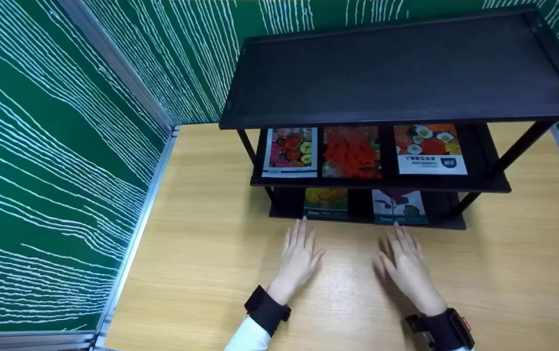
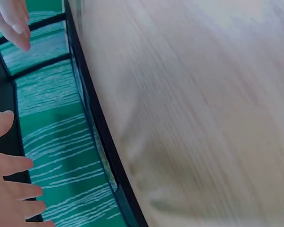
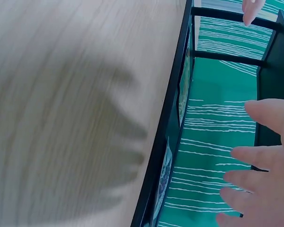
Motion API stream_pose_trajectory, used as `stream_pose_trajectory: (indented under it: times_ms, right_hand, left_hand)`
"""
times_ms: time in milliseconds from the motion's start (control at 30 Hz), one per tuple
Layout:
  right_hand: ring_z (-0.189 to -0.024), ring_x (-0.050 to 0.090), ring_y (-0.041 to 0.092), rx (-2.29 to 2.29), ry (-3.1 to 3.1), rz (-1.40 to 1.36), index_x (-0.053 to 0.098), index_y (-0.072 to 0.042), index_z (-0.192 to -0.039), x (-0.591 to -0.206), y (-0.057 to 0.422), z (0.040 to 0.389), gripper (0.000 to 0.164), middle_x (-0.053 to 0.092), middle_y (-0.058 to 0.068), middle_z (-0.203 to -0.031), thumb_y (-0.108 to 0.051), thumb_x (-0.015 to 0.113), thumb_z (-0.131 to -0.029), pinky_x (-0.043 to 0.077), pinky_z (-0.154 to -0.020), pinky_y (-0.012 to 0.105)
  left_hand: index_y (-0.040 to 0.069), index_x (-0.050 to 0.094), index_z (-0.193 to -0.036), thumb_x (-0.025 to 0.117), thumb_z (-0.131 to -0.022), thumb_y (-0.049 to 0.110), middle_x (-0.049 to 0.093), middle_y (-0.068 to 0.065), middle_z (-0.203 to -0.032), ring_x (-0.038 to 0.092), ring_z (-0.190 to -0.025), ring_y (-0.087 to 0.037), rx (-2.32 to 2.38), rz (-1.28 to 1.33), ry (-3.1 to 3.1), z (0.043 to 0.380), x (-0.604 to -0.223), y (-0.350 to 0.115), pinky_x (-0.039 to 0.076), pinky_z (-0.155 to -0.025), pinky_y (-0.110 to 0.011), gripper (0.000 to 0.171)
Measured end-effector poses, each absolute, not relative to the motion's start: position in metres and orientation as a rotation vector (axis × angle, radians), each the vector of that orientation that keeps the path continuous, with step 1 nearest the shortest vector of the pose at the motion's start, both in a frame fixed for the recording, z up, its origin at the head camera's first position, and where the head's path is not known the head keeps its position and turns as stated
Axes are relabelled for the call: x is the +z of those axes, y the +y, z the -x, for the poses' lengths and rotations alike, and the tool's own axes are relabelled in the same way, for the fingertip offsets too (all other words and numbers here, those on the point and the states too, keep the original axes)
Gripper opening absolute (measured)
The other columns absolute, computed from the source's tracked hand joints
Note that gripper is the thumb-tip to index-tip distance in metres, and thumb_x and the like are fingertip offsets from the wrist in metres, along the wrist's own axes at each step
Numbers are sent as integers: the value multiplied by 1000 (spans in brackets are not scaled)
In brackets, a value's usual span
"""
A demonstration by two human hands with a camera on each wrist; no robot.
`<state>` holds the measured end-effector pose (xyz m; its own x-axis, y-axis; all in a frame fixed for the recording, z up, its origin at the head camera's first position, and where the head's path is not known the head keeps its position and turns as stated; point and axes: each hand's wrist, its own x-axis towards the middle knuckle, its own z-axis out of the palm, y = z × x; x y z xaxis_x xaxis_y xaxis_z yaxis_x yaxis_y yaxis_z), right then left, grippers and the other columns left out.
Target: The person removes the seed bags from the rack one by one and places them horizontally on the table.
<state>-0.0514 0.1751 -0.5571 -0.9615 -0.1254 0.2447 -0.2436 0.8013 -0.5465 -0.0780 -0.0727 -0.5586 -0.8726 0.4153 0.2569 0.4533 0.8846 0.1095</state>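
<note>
My left hand (image 1: 296,261) hovers over or rests on the wooden table, palm down with straight fingers, its tips close to a yellow-flower seed packet (image 1: 326,202) on the bottom shelf. On the right, my right hand (image 1: 409,268) is held the same way, fingers straight, near a purple-flower packet (image 1: 399,207) on that shelf. Neither hand holds anything. Three more flower packets lie on the middle shelf: a mixed-flower one (image 1: 290,151), a red one (image 1: 351,152) and an orange-and-white one (image 1: 429,148). Both wrist views show spread fingers beside the dark rack.
A black three-tier rack (image 1: 396,73) stands at the back of the wooden table (image 1: 201,234), its top board overhanging the lower shelves. Green panels (image 1: 40,170) with white wavy lines enclose the left and back sides.
</note>
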Motion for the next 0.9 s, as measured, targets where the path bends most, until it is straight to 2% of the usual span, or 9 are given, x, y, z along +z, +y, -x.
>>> stream_pose_trajectory:
  times_ms: [133,200,333,467,567,733,900]
  right_hand:
    - [-117,35,43,1097,-2775,-273,45,7,-122,-546,169,53,45,39,29,-127,-15,58,-85,26,-96,58]
    - [-112,43,39,1334,-2739,-261,49,5,-121,-536,163,56,39,47,26,-122,-13,56,-87,33,-93,54]
    - [-103,54,24,1762,-2622,-285,54,1,-117,-514,151,64,30,57,16,-113,-9,52,-89,45,-87,33]
    - [-100,55,11,1992,-2528,-415,54,1,-117,-493,141,74,29,58,16,-112,-8,49,-90,44,-85,18]
    - [-98,55,6,2081,-2501,-522,51,2,-119,-478,136,83,31,56,19,-113,-11,46,-92,44,-84,18]
    - [-96,58,16,2220,-2438,-612,48,8,-120,-459,132,99,34,55,25,-112,-12,44,-93,47,-83,24]
    - [-99,56,21,2265,-2447,-579,46,8,-121,-443,128,116,38,53,25,-112,-18,45,-93,47,-85,26]
  left_hand:
    - [0,47,-124,52,-87,33,32,-23,-135,30,-125,-34,-320,665,-2820,79,-552,-77,28,-101,-46,50]
    - [-1,50,-120,52,-87,30,37,-23,-132,35,-122,-33,-395,671,-2797,82,-545,-80,32,-99,-45,45]
    - [1,56,-113,55,-86,22,51,-17,-120,47,-112,-29,-564,688,-2689,91,-531,-88,39,-93,-41,35]
    - [2,60,-107,59,-84,14,59,-12,-107,54,-100,-23,-740,711,-2519,103,-515,-94,44,-87,-36,27]
    - [1,62,-103,60,-82,8,61,-11,-101,56,-96,-21,-824,737,-2404,111,-503,-99,45,-86,-33,23]
    - [0,61,-102,57,-84,8,62,-10,-100,57,-94,-20,-831,764,-2336,125,-482,-104,44,-89,-29,21]
    - [0,61,-104,55,-86,9,61,-10,-100,56,-96,-21,-808,772,-2330,143,-462,-108,41,-92,-33,21]
